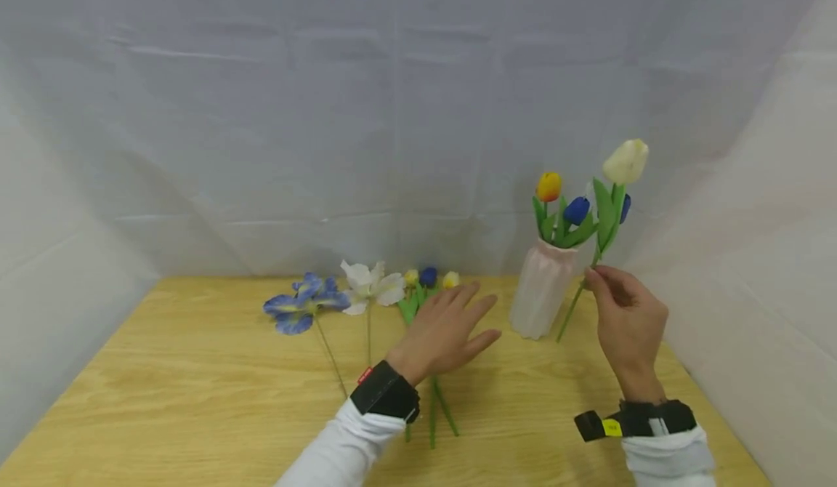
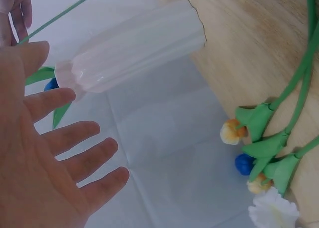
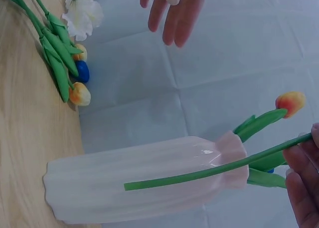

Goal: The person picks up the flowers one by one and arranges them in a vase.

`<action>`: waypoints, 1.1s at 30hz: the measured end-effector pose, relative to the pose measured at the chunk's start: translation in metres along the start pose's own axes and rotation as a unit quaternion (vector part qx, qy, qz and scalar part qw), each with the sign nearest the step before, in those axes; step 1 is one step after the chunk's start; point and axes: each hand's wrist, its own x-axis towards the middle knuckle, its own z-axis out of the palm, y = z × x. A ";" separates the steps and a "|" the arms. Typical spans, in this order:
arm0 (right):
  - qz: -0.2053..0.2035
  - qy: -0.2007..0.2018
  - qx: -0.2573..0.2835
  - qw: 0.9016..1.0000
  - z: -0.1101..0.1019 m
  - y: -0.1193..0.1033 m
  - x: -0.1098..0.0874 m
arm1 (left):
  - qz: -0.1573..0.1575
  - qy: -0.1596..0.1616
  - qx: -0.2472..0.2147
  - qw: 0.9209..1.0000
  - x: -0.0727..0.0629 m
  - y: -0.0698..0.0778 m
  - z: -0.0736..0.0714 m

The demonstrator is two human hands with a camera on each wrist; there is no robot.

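Observation:
My right hand [image 1: 629, 320] pinches the green stem of a white tulip [image 1: 625, 162] between thumb and fingers. The flower head points up, and the stem's lower end hangs in front of the vase's side in the right wrist view. A pale pink ribbed vase [image 1: 541, 294] stands upright at the right of the table, holding an orange-yellow tulip [image 1: 549, 187] and blue tulips [image 1: 577, 211]. My left hand [image 1: 446, 331], fingers spread and grasping nothing, hovers left of the vase, above the tulips lying on the table. It hides part of their stems.
Beneath the left hand lie a blue tulip [image 1: 428, 278] and two yellowish tulips [image 1: 451, 280]. Farther left are a white flower [image 1: 371, 283] and a blue-purple flower [image 1: 305, 303] on thin stems. A pale cloth [image 1: 405, 123] hangs behind the wooden table [image 1: 196, 385].

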 end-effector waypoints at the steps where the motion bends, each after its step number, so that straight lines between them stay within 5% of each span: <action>1: -0.002 0.004 0.000 1.000 0.000 -0.001 0.002 | 0.003 0.002 0.003 1.000 0.001 0.001 -0.001; 9: -0.007 0.074 0.031 0.997 -0.007 -0.014 0.029 | 0.040 0.068 0.040 0.996 0.014 0.004 -0.015; 17: -0.053 0.098 0.031 0.993 -0.011 -0.017 0.053 | 0.018 0.035 0.023 0.999 0.014 -0.002 -0.016; 23: -0.041 0.126 0.128 0.983 -0.004 -0.029 0.081 | 0.010 0.038 0.020 0.999 0.015 -0.011 -0.025; 29: -0.051 0.121 0.076 0.988 0.003 -0.025 0.093 | 0.008 0.031 0.020 0.999 0.015 -0.013 -0.029; 33: -0.010 0.104 0.052 0.993 0.007 -0.021 0.095 | 0.006 0.027 0.017 0.999 0.017 -0.015 -0.029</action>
